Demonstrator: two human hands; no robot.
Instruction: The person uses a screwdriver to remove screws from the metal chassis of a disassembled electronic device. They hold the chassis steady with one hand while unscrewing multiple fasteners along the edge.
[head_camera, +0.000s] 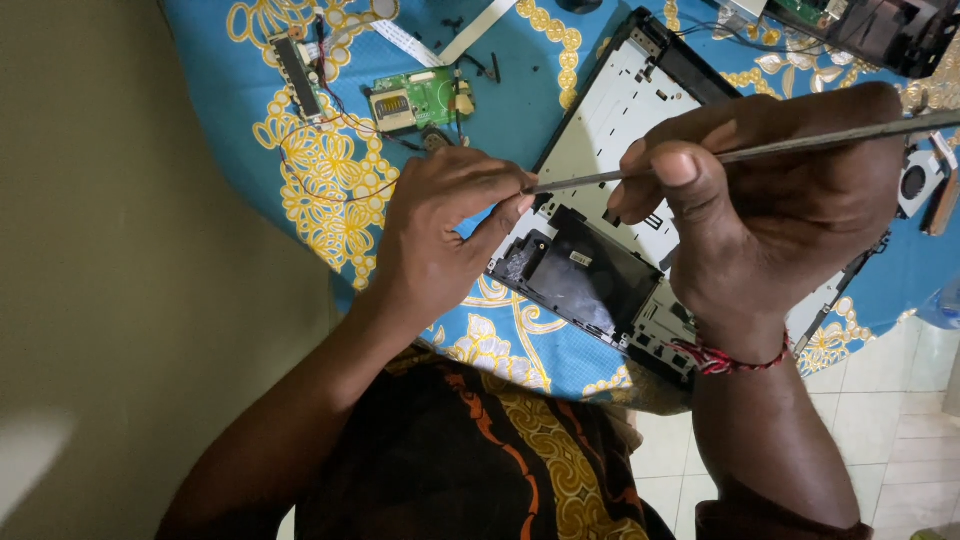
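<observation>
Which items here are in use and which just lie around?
In use: left hand and right hand holding the thin metal rod over the opened laptop shell.
Lying about: green circuit board, flat ribbon cable, small fan.

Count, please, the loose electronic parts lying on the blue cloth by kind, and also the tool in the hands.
Green circuit board: 1
Narrow dark board with wires: 1
White flat ribbon cable: 1
Cooling fan: 1
Open laptop shell: 1
Thin metal rod, held by both hands: 1
Total: 6
</observation>
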